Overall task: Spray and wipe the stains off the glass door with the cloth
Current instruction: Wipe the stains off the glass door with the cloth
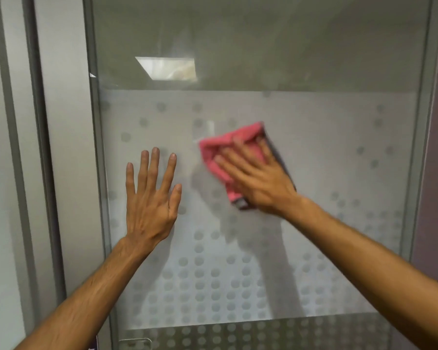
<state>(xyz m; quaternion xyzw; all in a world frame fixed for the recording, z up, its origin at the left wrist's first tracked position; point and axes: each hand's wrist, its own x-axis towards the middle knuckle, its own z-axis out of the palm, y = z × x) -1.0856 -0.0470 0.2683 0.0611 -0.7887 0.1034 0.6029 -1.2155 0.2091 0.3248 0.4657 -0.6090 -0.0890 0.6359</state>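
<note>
**Head view.** Your right grip point(258, 178) lies flat over the cloth point(238, 135). The fingers are straight and slightly spread and the palm is down, so nothing is pinched. The open spread probably serves to load the whole pad evenly against the glass door point(326, 173), where a bunched hold would drag only one edge. The cloth is pink with a grey edge. It shows beyond the fingertips, along the outer side of this grip, and below the heel of the palm. It sits on the frosted band point(314, 122) patterned with dots. This grip and the cloth are blurred, so the step in hand is judged to be a wiping stroke.

Your left grip point(149, 205) is to the left of the right grip and a little lower, apart from the cloth. It is also open, with fingers fanned and the palm laid on the glass near the door frame point(96, 173). It holds nothing. Its likely purpose is to brace the panel so the wiping pressure does not swing it.

Above both grips the pane is clear and carries the reflection of a ceiling light point(167, 68). No spray bottle shows. Whether stains remain around the right grip cannot be told through the frosting.
</note>
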